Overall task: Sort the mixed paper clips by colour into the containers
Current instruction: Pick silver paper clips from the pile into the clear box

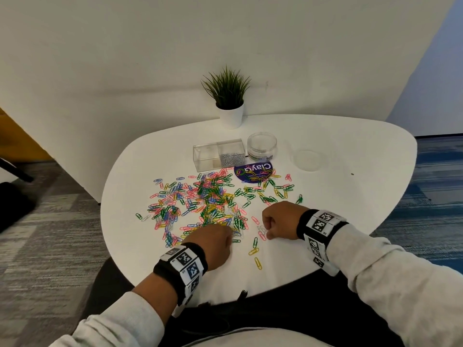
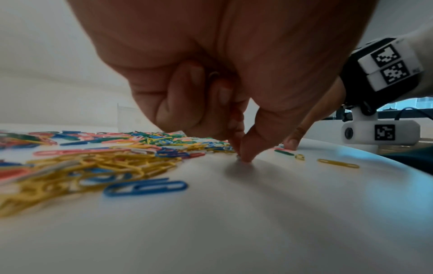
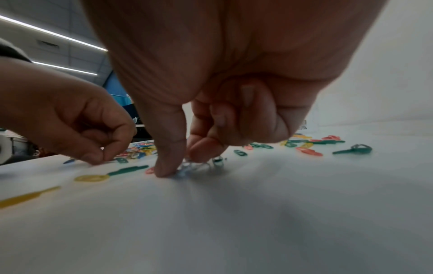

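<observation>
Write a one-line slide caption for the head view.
Both hands pick at mixed paper clips on a white table.

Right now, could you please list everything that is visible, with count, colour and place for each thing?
Paper clips: many, pink, green, blue, yellow, white, scattered over the table's middle.
Silver clips: a heap, in the box's right compartment.
Rectangular box: one, clear, two compartments, behind the clips.
Round jar: one, clear, open, right of the box.
Lid: one, clear, flat on the table right of the jar.
Label: one, purple, round, before the jar.
Plant: one, green in white pot, far table edge.
Table: one, white.
Left hand: fingertips pinched at the pile's near edge.
Right hand: pinching clear-looking clips on the table.
</observation>
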`<state>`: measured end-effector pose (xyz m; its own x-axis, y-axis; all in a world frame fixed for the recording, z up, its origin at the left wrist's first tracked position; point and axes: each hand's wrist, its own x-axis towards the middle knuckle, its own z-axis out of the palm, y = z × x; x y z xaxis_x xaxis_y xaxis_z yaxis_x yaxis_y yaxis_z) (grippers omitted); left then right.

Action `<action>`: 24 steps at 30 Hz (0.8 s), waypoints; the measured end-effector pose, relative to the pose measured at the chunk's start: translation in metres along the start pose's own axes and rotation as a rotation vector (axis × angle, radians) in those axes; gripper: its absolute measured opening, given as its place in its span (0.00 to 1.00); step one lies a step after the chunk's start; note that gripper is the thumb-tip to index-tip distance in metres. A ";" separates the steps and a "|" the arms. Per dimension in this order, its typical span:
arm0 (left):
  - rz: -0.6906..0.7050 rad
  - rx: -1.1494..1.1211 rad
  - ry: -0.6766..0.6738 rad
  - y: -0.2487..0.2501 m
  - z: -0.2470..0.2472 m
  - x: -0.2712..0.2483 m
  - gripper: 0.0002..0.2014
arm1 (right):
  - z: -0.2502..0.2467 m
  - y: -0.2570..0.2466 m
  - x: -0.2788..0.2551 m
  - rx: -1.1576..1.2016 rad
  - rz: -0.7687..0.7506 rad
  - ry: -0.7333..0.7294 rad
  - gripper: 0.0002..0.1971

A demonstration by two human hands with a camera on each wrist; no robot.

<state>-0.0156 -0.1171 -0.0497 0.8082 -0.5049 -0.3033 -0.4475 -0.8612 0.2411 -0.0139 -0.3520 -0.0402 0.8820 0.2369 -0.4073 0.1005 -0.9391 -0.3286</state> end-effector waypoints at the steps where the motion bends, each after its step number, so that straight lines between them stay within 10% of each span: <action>1: -0.008 -0.018 0.009 -0.002 0.000 0.000 0.05 | -0.001 0.000 0.000 0.004 -0.004 0.003 0.09; 24: -0.017 -0.100 0.127 -0.032 -0.040 0.033 0.07 | 0.002 0.003 0.007 -0.080 -0.068 0.044 0.03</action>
<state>0.0404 -0.1042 -0.0305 0.8600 -0.4733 -0.1906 -0.3982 -0.8562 0.3293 -0.0079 -0.3525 -0.0456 0.8910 0.2912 -0.3483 0.1957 -0.9386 -0.2842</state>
